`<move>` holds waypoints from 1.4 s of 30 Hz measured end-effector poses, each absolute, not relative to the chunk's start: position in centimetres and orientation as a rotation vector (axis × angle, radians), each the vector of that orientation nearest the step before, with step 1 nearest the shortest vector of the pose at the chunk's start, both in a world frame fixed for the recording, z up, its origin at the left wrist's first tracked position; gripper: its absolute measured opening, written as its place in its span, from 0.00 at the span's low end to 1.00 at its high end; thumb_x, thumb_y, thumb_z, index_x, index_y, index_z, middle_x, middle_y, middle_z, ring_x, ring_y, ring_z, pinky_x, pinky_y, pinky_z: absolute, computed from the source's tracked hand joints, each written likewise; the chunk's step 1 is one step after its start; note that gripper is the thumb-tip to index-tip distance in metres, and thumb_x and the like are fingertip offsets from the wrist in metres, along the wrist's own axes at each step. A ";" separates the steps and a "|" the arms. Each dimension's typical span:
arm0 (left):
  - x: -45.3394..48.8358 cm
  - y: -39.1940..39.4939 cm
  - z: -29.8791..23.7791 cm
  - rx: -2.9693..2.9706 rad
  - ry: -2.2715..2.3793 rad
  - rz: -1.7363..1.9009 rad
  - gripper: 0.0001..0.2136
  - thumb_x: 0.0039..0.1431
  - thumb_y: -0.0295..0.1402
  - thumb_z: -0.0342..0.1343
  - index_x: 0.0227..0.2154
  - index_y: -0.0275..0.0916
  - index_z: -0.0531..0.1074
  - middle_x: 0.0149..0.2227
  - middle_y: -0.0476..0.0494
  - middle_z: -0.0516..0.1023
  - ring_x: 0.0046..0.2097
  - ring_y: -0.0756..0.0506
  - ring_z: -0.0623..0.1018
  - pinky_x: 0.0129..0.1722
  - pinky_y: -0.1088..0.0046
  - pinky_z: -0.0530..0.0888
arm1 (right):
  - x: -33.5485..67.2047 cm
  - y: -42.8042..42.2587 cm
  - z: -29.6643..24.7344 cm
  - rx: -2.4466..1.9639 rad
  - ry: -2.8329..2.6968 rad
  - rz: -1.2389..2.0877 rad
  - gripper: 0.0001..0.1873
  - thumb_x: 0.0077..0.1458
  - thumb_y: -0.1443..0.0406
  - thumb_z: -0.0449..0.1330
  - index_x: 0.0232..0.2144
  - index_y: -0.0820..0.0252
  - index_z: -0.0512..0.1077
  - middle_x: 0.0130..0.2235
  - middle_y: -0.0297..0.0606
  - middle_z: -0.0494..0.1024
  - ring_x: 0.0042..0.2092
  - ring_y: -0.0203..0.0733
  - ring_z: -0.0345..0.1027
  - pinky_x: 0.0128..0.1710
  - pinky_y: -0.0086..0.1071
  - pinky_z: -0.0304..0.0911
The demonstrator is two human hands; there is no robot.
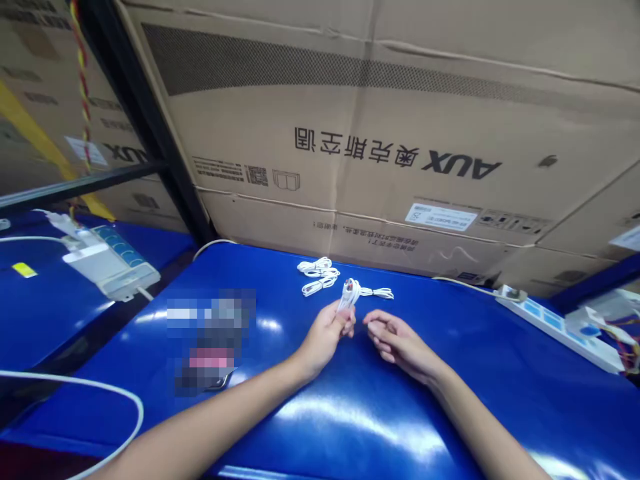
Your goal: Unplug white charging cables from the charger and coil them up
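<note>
My left hand (324,337) is closed around a bundled white cable (350,292), whose loops and end stick up above the fingers. Just to the right, my right hand (400,343) hovers apart from it with loosely bent fingers, and nothing shows in it. Behind the left hand, other coiled white cables (319,273) lie on the blue table (280,280). One more tied cable (379,293) rests beyond the gap between the hands.
A tall cardboard box (280,100) walls off the table's back edge. Power strips stand at the right (560,330) and left (120,267). A blurred-out object (215,340) lies left of my forearm. A white cord (100,383) loops at lower left; a black metal post (145,120) rises behind.
</note>
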State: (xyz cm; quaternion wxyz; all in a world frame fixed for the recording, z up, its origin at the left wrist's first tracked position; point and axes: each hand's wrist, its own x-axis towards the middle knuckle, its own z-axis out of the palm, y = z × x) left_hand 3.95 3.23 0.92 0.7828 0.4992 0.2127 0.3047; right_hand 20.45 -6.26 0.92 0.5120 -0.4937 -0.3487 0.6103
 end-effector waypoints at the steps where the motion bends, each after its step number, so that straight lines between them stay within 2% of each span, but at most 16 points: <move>1: 4.0 3.4 0.8 1.089 0.468 0.632 0.22 0.53 0.54 0.62 0.29 0.39 0.65 0.23 0.55 0.59 0.26 0.51 0.60 0.29 0.73 0.64 | 20.5 -6.2 0.9 -1.199 -0.839 1.421 0.22 0.52 0.51 0.72 0.42 0.57 0.72 0.27 0.27 0.65 0.24 0.29 0.52 0.21 0.23 0.54; 3: 4.0 3.4 0.4 1.102 0.495 0.568 0.21 0.55 0.54 0.59 0.29 0.40 0.62 0.23 0.57 0.58 0.24 0.52 0.59 0.25 0.74 0.63 | 20.7 -6.0 0.8 -1.229 -0.843 1.327 0.24 0.50 0.50 0.72 0.41 0.57 0.72 0.28 0.28 0.68 0.26 0.31 0.59 0.27 0.27 0.63; 6: 4.2 3.0 0.0 1.140 0.550 0.495 0.20 0.58 0.53 0.55 0.29 0.40 0.63 0.23 0.55 0.63 0.22 0.52 0.63 0.24 0.74 0.65 | 21.0 -5.8 0.5 -1.275 -0.865 1.215 0.25 0.47 0.50 0.74 0.39 0.57 0.71 0.27 0.29 0.71 0.28 0.35 0.65 0.29 0.30 0.66; 10: 4.2 2.2 0.0 1.241 0.560 0.458 0.17 0.47 0.43 0.67 0.28 0.38 0.67 0.25 0.50 0.73 0.25 0.50 0.70 0.26 0.73 0.67 | 20.8 -5.6 0.0 -1.297 -0.915 1.160 0.24 0.46 0.52 0.75 0.38 0.57 0.72 0.26 0.29 0.74 0.27 0.38 0.69 0.30 0.32 0.66; 13: 4.1 2.3 0.1 1.278 0.560 0.453 0.14 0.43 0.37 0.68 0.25 0.37 0.69 0.24 0.49 0.75 0.25 0.50 0.70 0.27 0.73 0.67 | 20.4 -5.5 -0.1 -1.285 -0.927 1.195 0.23 0.46 0.51 0.74 0.36 0.58 0.72 0.25 0.29 0.74 0.26 0.37 0.69 0.29 0.32 0.65; 16: 4.0 2.9 0.2 1.295 0.588 0.480 0.11 0.44 0.35 0.66 0.24 0.37 0.69 0.23 0.49 0.75 0.25 0.49 0.71 0.28 0.73 0.67 | 20.4 -5.8 0.2 -1.247 -0.913 1.271 0.23 0.49 0.50 0.73 0.37 0.57 0.71 0.27 0.30 0.74 0.26 0.35 0.67 0.28 0.30 0.62; 21: 3.7 3.7 0.7 1.292 0.614 0.549 0.12 0.43 0.34 0.63 0.21 0.40 0.63 0.22 0.51 0.72 0.26 0.49 0.70 0.30 0.73 0.66 | 21.2 -6.6 1.7 -1.162 -0.898 1.472 0.22 0.53 0.52 0.72 0.41 0.57 0.72 0.35 0.34 0.75 0.29 0.33 0.64 0.32 0.29 0.62; 24: 3.7 3.6 1.0 1.290 0.602 0.566 0.12 0.43 0.33 0.62 0.21 0.40 0.61 0.21 0.51 0.71 0.26 0.49 0.69 0.31 0.72 0.65 | 21.4 -6.9 2.2 -1.131 -0.892 1.563 0.21 0.56 0.52 0.69 0.44 0.58 0.72 0.35 0.34 0.73 0.27 0.31 0.59 0.30 0.28 0.59; 30: 3.8 3.4 1.0 1.300 0.585 0.580 0.12 0.42 0.32 0.62 0.20 0.41 0.61 0.21 0.52 0.71 0.25 0.49 0.68 0.30 0.72 0.64 | 21.8 -6.8 1.8 -1.142 -0.893 1.644 0.21 0.56 0.52 0.70 0.44 0.58 0.72 0.29 0.28 0.66 0.23 0.26 0.42 0.22 0.25 0.40; 32: 3.8 3.6 1.0 1.307 0.580 0.585 0.11 0.42 0.32 0.62 0.19 0.40 0.62 0.21 0.51 0.71 0.26 0.49 0.68 0.30 0.72 0.64 | 21.8 -6.7 1.4 -1.169 -0.913 1.652 0.22 0.55 0.52 0.70 0.45 0.59 0.73 0.28 0.28 0.66 0.22 0.26 0.39 0.21 0.25 0.38; 34: 3.7 3.8 1.0 1.314 0.580 0.584 0.11 0.42 0.32 0.62 0.19 0.40 0.63 0.21 0.51 0.71 0.26 0.49 0.68 0.31 0.72 0.65 | 21.7 -6.7 1.1 -1.203 -0.947 1.637 0.22 0.55 0.51 0.70 0.43 0.59 0.74 0.28 0.28 0.67 0.22 0.26 0.41 0.21 0.25 0.41; 38: 3.8 4.0 0.6 1.329 0.592 0.545 0.11 0.45 0.34 0.64 0.20 0.39 0.66 0.22 0.50 0.72 0.27 0.49 0.69 0.31 0.72 0.65 | 21.4 -6.6 0.8 -1.284 -1.080 1.560 0.21 0.53 0.50 0.70 0.35 0.62 0.77 0.27 0.33 0.72 0.22 0.29 0.51 0.23 0.27 0.52; 42: 4.0 4.0 0.0 1.332 0.593 0.451 0.17 0.54 0.48 0.61 0.26 0.38 0.67 0.25 0.47 0.74 0.25 0.49 0.69 0.26 0.74 0.64 | 22.0 -6.4 1.1 -1.364 -1.211 1.280 0.20 0.56 0.49 0.67 0.33 0.60 0.77 0.30 0.35 0.74 0.26 0.34 0.61 0.27 0.30 0.58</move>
